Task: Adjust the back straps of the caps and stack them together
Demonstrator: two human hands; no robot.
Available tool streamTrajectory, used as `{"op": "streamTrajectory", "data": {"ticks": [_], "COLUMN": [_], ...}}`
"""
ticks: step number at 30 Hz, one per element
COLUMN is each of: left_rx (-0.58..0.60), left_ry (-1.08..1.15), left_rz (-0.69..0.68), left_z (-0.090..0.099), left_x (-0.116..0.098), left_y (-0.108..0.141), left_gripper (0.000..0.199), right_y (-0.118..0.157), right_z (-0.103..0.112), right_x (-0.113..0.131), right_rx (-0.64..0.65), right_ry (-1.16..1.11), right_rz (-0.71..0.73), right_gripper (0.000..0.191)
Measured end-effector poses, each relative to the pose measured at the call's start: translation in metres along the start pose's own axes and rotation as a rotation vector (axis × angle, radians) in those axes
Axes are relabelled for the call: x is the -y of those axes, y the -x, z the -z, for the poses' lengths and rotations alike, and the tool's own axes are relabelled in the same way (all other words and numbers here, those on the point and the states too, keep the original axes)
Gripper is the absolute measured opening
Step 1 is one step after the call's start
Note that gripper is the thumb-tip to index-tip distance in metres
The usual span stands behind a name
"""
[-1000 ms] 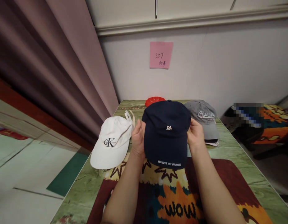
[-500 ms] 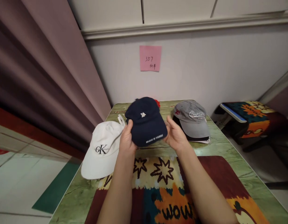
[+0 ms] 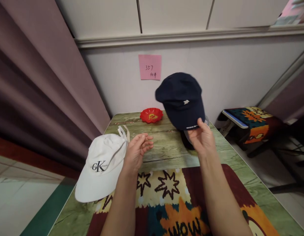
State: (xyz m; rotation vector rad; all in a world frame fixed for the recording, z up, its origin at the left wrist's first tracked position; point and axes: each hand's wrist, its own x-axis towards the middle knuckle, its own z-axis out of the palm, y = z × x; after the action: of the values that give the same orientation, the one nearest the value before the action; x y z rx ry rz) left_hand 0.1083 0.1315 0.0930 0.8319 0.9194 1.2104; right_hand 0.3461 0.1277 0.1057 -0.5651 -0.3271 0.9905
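Note:
My right hand (image 3: 202, 137) grips the brim of a navy baseball cap (image 3: 181, 95), thumb on top, and holds it up above the table's far right part. Behind and below it, the stack with the grey cap (image 3: 206, 122) is mostly hidden; a black brim (image 3: 187, 140) shows under the navy one. My left hand (image 3: 139, 148) is empty, its fingers apart and slightly curled over the table. Just left of it lies a white cap (image 3: 106, 164) with "CK" lettering, its brim towards me and its straps at the back.
A red scalloped dish (image 3: 151, 115) sits at the back of the green marbled table (image 3: 162, 150). A colourful mat (image 3: 166, 203) covers the near part. A pink note (image 3: 150, 67) is stuck on the wall. To the right stands a stool (image 3: 250, 121); a curtain (image 3: 51, 72) hangs on the left.
The navy cap has moved up and to the right, over the grey cap's stack. My left hand has let go of it; my right hand carries it by the brim. The red dish is uncovered.

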Motion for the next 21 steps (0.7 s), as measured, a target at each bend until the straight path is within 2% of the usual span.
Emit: {"op": "streamTrajectory", "data": {"ticks": [2, 4, 6, 8, 10, 12, 15, 18, 21], "left_rx": [-0.016, -0.028, -0.032, -0.033, -0.034, -0.035, -0.033, -0.030, -0.029], "left_ry": [-0.012, -0.024, -0.036, -0.047, -0.057, -0.066, -0.077, -0.082, -0.085], "left_rz": [-0.010, -0.017, -0.020, -0.022, -0.027, -0.034, -0.048, -0.056, -0.054], "left_z": [0.000, 0.000, -0.001, -0.001, 0.000, 0.000, 0.001, 0.001, 0.001], "left_x": [-0.001, -0.002, -0.003, -0.004, -0.004, -0.005, -0.005, -0.005, -0.005], "left_y": [0.000, 0.000, 0.000, 0.000, 0.000, 0.000, 0.001, 0.001, 0.001], "left_gripper": [0.030, 0.031, 0.032, 0.034, 0.036, 0.037, 0.038, 0.039, 0.039], "right_y": [-0.018, -0.034, -0.045, -0.053, -0.056, -0.057, -0.055, -0.055, -0.057], "right_z": [0.020, 0.040, 0.059, 0.071, 0.077, 0.077, 0.075, 0.079, 0.090], "right_x": [0.011, 0.017, 0.019, 0.018, 0.018, 0.019, 0.021, 0.018, 0.011], "right_rx": [-0.170, -0.378, -0.591, -0.711, -0.734, -0.708, -0.701, -0.755, -0.791], "right_ry": [0.052, 0.118, 0.157, 0.182, 0.188, 0.167, 0.186, 0.328, 0.415], "right_rz": [0.132, 0.205, 0.158, 0.026, -0.068, -0.075, 0.024, 0.140, 0.146], "right_gripper": [0.016, 0.017, 0.018, 0.016, 0.015, 0.015, 0.013, 0.019, 0.022]}}
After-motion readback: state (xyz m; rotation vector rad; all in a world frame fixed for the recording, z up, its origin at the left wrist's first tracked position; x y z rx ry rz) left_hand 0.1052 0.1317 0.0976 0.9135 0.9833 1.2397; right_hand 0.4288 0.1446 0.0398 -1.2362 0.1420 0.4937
